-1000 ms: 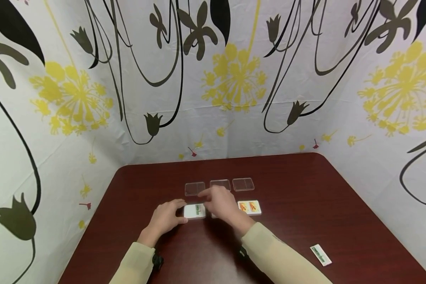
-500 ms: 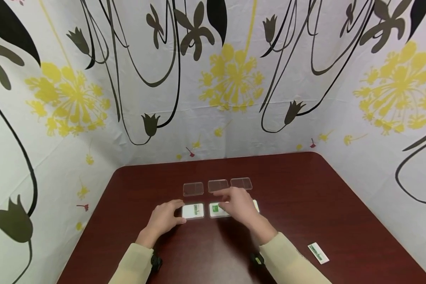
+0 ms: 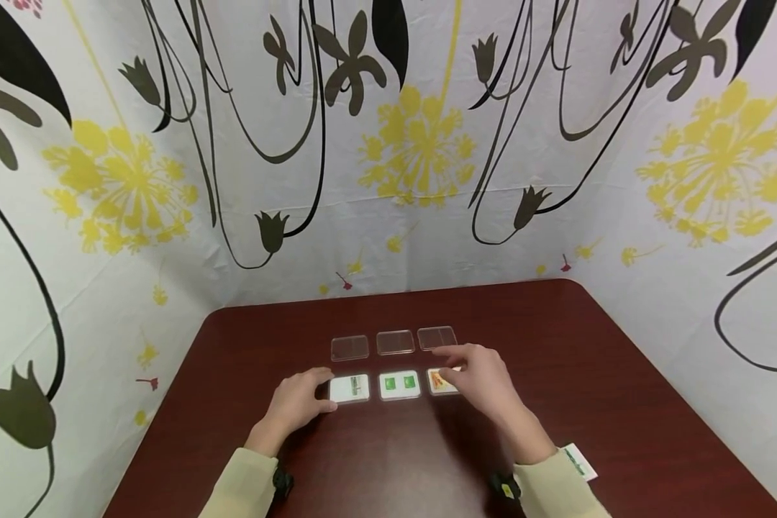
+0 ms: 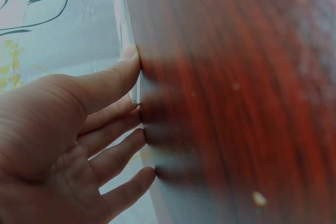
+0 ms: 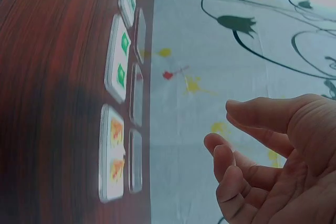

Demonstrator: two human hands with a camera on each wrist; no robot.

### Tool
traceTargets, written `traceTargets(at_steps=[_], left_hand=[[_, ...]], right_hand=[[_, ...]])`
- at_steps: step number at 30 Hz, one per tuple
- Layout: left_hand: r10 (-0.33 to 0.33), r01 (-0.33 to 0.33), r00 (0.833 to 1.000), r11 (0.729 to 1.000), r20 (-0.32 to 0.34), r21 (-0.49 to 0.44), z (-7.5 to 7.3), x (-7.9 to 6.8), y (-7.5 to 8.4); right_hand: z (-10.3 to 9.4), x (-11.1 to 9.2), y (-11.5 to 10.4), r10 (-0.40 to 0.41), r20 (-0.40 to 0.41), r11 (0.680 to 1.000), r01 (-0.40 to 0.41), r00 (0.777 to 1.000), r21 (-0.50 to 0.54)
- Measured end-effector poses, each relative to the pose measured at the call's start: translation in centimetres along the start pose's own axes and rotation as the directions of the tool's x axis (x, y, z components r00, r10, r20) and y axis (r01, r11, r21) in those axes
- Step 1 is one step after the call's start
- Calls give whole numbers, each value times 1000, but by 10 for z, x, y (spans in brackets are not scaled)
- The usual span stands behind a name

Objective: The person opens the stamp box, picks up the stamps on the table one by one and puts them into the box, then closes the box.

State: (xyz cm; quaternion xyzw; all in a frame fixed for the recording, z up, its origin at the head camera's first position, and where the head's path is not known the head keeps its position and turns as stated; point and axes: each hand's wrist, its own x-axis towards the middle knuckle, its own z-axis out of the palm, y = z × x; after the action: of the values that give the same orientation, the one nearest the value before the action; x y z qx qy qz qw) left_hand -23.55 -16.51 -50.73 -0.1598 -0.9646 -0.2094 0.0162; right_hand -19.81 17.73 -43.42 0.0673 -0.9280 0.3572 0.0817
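Three flat white cases lie in a row on the table. My left hand [image 3: 293, 406] holds the left case [image 3: 340, 389] between thumb and fingers at its left end; a green-printed piece fills its right half. In the left wrist view the thumb [image 4: 113, 80] lies along the case's edge. Two green pictures show on the middle case [image 3: 399, 395]. My right hand [image 3: 485, 374] hovers over the right case [image 3: 437, 388], covering part of it in the head view. In the right wrist view two orange pictures [image 5: 116, 132] show on that case, and the loosely bent fingers [image 5: 231, 182] hold nothing.
Behind the cases stand three clear plastic lids or trays [image 3: 395, 343] in a row. A loose white card with green print [image 3: 583, 463] lies at the right, partly behind the right sleeve [image 3: 557, 489]. Patterned cloth [image 3: 298, 273] surrounds the dark red table [image 3: 265, 331].
My right hand has moved rightward, from between the left and middle cases, past the middle one, to the right case. The left hand has stayed at the left case.
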Motion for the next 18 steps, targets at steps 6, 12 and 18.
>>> traceTargets(at_steps=[6,12,18], left_hand=[[5,-5,1000,1000,0,-2,1,1,-1],[3,-3,1000,1000,1,8,0,2,1],[-11,11,1000,1000,9,5,1,2,1]], right_hand=[[-15,-10,16,19,-6,1000,-19,1000,-19],[-35,-18,35,51,-7,999,-51,999,-9],[-52,-29,52,96,18,995,-96,995,-23]])
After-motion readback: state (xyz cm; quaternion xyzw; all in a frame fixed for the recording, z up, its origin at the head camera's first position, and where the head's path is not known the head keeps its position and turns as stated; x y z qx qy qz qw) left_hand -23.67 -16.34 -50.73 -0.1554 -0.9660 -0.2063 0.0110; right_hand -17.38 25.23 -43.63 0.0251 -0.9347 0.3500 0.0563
